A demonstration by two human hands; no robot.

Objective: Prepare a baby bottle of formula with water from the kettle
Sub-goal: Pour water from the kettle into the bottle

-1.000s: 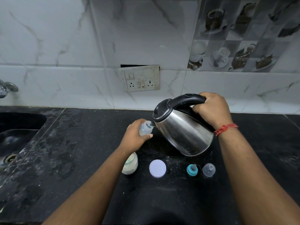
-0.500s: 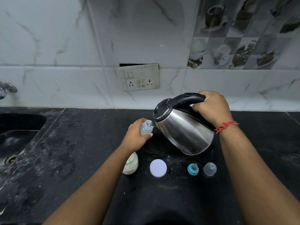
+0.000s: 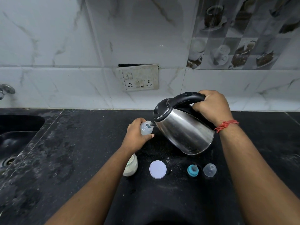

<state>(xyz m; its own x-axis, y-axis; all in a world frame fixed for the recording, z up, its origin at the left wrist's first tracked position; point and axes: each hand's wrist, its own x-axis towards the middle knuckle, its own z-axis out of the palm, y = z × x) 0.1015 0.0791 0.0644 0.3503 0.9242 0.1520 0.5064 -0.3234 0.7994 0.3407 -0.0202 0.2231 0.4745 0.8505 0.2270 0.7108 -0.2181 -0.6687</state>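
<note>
Pouring water right now, spout into bottle mouth. Far left, a sink (image 3: 17,132) sunk into the black table (image 3: 78,143), tap (image 3: 6,90) poking in from the wall above it. Moving right: left hand (image 3: 136,137) wrapped round the small clear bottle (image 3: 146,129), fingers curled about its body, holding it tilted toward the spout, just above the table. Below that forearm, a jar of white powder (image 3: 131,166), partly hidden, lid off. White round lid (image 3: 157,169) lying flat just beside it. Then the steel kettle (image 3: 183,130), tipped hard left, spout touching or nearly touching the bottle's rim. Right hand (image 3: 211,108) clamped on the black handle, red thread at the wrist. Near the front edge, a teal teat ring (image 3: 192,170) and a clear cap (image 3: 209,170), side by side, not touching.

Water level inside the bottle too small to read. Next move likely: easing the kettle upright without a splash, setting it down, then the powder, then teat and cap.

Behind, marble wall tiles, a grimy socket plate (image 3: 140,77), cup-patterned tiles top right.
</note>
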